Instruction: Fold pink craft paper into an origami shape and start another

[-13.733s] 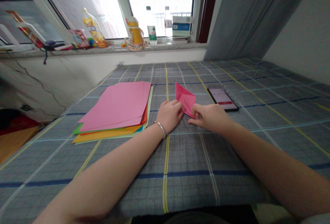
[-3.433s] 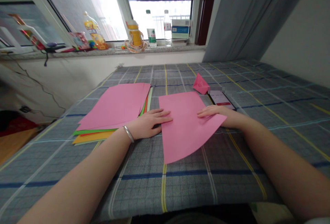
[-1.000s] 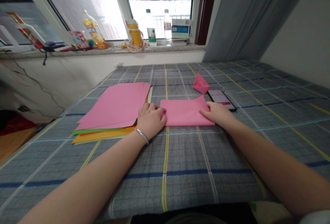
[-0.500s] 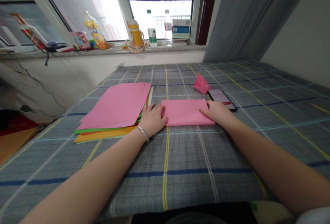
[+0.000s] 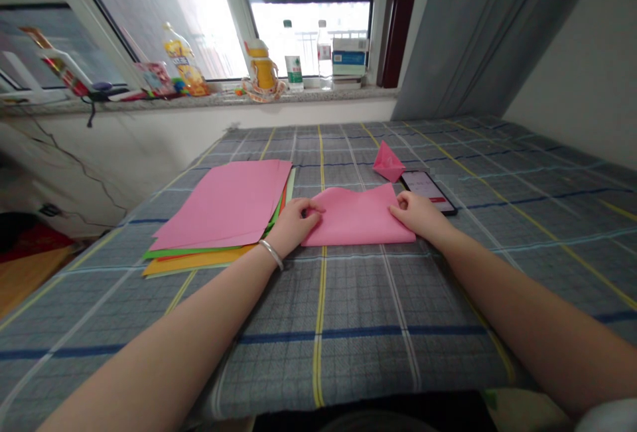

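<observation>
A folded sheet of pink paper (image 5: 354, 221) lies lengthwise in front of me, its far edge lifted and wavy. At its left end, my left hand (image 5: 298, 217), with a silver bangle on the wrist, pinches the paper between thumb and fingers. My right hand (image 5: 417, 214) grips the right end, its thumb on top and curled fingers at the edge. Beside my left hand sits a stack of coloured paper (image 5: 223, 200), pink on top with green, orange and yellow sheets beneath. Beyond the right end stands a small folded pink paper shape (image 5: 389, 163).
A phone (image 5: 428, 192) with a lit screen lies just past my right hand. The plaid cloth (image 5: 358, 299) covers the table. Bottles, a yellow cup (image 5: 263, 70) and boxes (image 5: 349, 59) line the windowsill at the back. A grey curtain (image 5: 462, 34) hangs at the right.
My left hand has gone from lying spread at the paper's left end to pinching it. The paper's far edge has risen and bowed; my right hand keeps its place.
</observation>
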`<action>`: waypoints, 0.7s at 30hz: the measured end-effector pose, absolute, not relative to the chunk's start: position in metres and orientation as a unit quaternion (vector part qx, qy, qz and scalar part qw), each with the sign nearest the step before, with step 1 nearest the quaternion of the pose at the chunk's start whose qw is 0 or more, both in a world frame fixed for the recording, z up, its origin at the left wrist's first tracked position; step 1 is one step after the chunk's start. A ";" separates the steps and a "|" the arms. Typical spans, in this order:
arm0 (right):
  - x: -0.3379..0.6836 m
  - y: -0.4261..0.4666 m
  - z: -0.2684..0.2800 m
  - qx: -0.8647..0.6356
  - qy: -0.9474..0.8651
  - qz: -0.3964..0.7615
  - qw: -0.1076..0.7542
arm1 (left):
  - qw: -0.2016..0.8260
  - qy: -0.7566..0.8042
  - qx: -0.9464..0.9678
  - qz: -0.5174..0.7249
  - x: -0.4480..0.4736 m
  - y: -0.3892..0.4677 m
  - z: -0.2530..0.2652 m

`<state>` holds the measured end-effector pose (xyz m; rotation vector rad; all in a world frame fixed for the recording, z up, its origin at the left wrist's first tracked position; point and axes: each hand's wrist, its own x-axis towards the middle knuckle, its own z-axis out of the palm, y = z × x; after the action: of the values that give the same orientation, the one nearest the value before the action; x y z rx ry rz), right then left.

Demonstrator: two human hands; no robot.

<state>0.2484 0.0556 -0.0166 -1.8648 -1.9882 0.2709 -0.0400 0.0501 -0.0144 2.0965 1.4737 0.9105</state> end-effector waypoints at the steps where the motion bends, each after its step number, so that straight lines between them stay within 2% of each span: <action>1: 0.249 0.055 -0.017 -0.657 -0.711 0.114 0.224 | 0.235 0.524 0.740 0.350 -0.041 0.050 -0.014; 8: 0.246 0.052 -0.019 -0.592 -0.650 0.323 0.351 | 0.361 0.558 0.562 0.492 -0.040 0.051 -0.014; 16: 0.245 0.049 -0.020 -0.555 -0.614 0.395 0.398 | 0.466 0.536 0.515 0.479 -0.043 0.050 -0.011; 21: 0.242 0.047 -0.017 -0.548 -0.564 0.443 0.431 | 0.446 0.532 0.539 0.478 -0.043 0.048 -0.011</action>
<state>0.2419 0.0471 -0.0169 -1.3678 -1.4057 1.1041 -0.0433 0.0481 -0.0109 1.3344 1.3169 1.1834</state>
